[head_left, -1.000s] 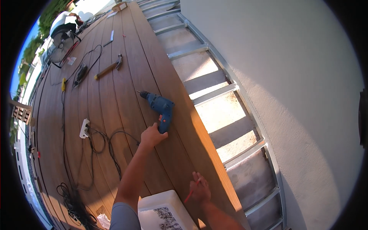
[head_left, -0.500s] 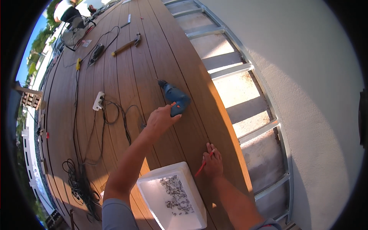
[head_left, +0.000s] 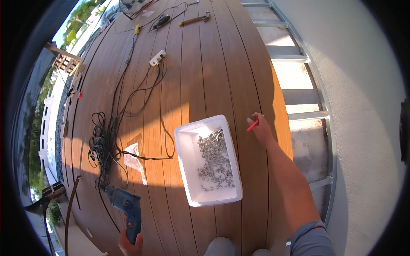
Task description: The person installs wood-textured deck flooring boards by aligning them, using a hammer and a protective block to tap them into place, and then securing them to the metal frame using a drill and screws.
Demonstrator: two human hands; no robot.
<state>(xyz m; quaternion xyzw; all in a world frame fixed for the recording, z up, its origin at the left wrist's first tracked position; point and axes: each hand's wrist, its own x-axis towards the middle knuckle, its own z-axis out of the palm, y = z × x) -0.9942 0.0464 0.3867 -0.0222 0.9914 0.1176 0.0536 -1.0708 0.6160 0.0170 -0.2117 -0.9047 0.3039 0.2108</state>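
Note:
At the lower left, my left hand (head_left: 130,242) grips the handle of a blue corded drill (head_left: 127,205), its chuck pointing up and left. My right hand (head_left: 262,129) is over the decking on the right, closed around a slim red pencil or marker (head_left: 253,125); which of the two I cannot tell. Between my hands a white foam box (head_left: 182,158) rests on the boards. A spread of small metal clips and screws (head_left: 213,155) covers part of its bottom.
Brown deck boards (head_left: 205,81) run away from me, bordered on the right by a metal frame (head_left: 311,115) and a pale wall (head_left: 363,106). Tangled black cables (head_left: 100,143), a plastic bag (head_left: 134,161), a white power strip (head_left: 157,58) and a hammer (head_left: 194,19) lie about.
My left hand has carried the drill from the middle of the deck to the lower left. The view has shifted, bringing my knees into sight. My right hand still holds the red pencil or marker.

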